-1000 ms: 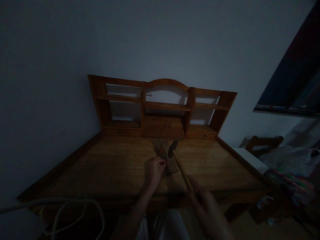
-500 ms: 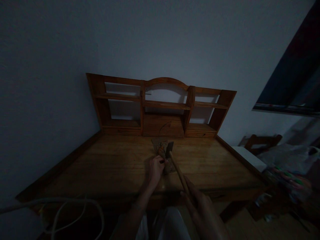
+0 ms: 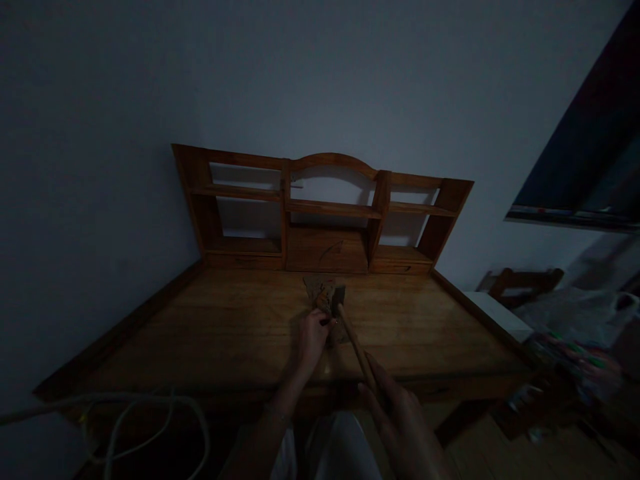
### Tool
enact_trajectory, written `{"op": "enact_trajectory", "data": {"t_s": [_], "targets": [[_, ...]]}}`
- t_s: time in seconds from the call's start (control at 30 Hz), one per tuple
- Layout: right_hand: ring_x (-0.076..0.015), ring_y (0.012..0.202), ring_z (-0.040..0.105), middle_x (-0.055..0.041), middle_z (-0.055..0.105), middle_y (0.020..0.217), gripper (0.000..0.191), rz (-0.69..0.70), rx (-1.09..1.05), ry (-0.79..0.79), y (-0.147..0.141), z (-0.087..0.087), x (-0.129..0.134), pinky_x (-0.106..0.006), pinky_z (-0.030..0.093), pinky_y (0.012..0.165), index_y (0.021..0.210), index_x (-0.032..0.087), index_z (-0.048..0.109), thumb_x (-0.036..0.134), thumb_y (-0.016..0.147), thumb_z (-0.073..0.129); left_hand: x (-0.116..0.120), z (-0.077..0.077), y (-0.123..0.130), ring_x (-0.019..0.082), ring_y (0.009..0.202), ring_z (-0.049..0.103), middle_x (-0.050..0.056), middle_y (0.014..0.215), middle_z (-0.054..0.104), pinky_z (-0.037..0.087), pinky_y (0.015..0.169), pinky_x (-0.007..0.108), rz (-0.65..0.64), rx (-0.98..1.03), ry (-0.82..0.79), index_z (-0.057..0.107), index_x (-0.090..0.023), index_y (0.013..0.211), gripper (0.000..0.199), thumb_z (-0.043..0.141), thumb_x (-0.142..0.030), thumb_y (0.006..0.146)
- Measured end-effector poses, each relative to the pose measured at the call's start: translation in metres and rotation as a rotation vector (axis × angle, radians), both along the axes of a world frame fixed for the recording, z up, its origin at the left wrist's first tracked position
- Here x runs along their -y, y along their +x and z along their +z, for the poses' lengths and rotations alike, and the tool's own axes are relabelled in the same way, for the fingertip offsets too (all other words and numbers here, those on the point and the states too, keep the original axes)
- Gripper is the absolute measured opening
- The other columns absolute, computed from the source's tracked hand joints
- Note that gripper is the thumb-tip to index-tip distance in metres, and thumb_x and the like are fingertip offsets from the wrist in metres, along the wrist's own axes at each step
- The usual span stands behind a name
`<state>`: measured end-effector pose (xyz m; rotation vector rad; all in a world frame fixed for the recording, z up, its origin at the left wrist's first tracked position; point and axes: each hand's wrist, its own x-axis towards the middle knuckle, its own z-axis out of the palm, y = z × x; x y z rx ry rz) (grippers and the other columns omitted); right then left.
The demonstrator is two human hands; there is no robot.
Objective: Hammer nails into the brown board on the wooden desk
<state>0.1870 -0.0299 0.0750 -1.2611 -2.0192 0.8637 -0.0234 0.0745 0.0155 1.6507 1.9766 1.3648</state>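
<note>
My right hand (image 3: 397, 410) is wrapped round the wooden handle of a tool (image 3: 356, 343) with a flat dark head, which looks like a hatchet or hammer. Its head rests at a small brownish patterned piece (image 3: 316, 288) lying on the wooden desk (image 3: 240, 327). My left hand (image 3: 313, 333) is on the desk, thumb and fingers pinched close to the tool head at the piece's near side. What the fingers hold is too small and dark to name.
A wooden shelf unit (image 3: 327, 210) stands along the desk's back edge. A pale cable (image 3: 195, 410) loops at the lower left. On the right are a white box (image 3: 500, 317), a wooden chair back (image 3: 525, 283) and plastic bags (image 3: 575, 317).
The tool head has shifted slightly down and left, nearer the fingers of my left hand. My left hand stays almost in place.
</note>
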Motion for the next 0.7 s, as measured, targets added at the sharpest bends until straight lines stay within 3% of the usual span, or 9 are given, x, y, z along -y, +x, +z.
{"op": "enact_trajectory", "data": {"t_s": [0.2, 0.33, 0.57, 0.7], "targets": [[-0.0272, 0.122, 0.049, -0.0082, 0.058, 0.128, 0.049, -0.043, -0.190, -0.025, 0.003, 0.018, 0.003, -0.045, 0.037, 0.102, 0.135, 0.023, 0.047, 0.045, 0.090, 0.048, 0.001, 0.000, 0.002, 0.013, 0.071, 0.059, 0.003, 0.079, 0.067, 0.041, 0.067, 0.022, 0.041, -0.009, 0.018, 0.070, -0.017, 0.071, 0.005, 0.067, -0.019, 0.075], [-0.0259, 0.127, 0.043, -0.0047, 0.055, 0.131, 0.046, -0.077, -0.241, -0.054, 0.008, 0.033, 0.001, -0.045, 0.030, 0.107, 0.131, 0.025, 0.051, 0.045, 0.090, 0.051, 0.002, -0.001, 0.002, 0.012, 0.072, 0.060, 0.003, 0.081, 0.066, 0.042, 0.066, 0.022, 0.021, 0.026, 0.052, 0.070, -0.018, 0.073, 0.003, 0.068, -0.019, 0.074], [-0.0282, 0.122, 0.049, -0.0081, 0.061, 0.123, 0.049, -0.137, -0.281, -0.036, 0.007, 0.038, -0.002, -0.044, 0.037, 0.103, 0.127, 0.021, 0.056, 0.047, 0.085, 0.057, 0.002, -0.003, 0.001, 0.012, 0.072, 0.058, 0.002, 0.079, 0.064, 0.042, 0.065, 0.022, 0.011, 0.007, 0.087, 0.071, -0.018, 0.075, 0.009, 0.063, -0.013, 0.076], [-0.0262, 0.119, 0.051, -0.0071, 0.060, 0.125, 0.045, -0.043, -0.326, -0.085, -0.001, 0.035, -0.002, -0.043, 0.039, 0.102, 0.128, 0.022, 0.055, 0.044, 0.088, 0.054, 0.003, -0.002, 0.001, 0.011, 0.070, 0.057, 0.002, 0.077, 0.063, 0.040, 0.064, 0.022, 0.030, -0.025, 0.098, 0.070, -0.017, 0.072, 0.006, 0.065, -0.016, 0.076]]}}
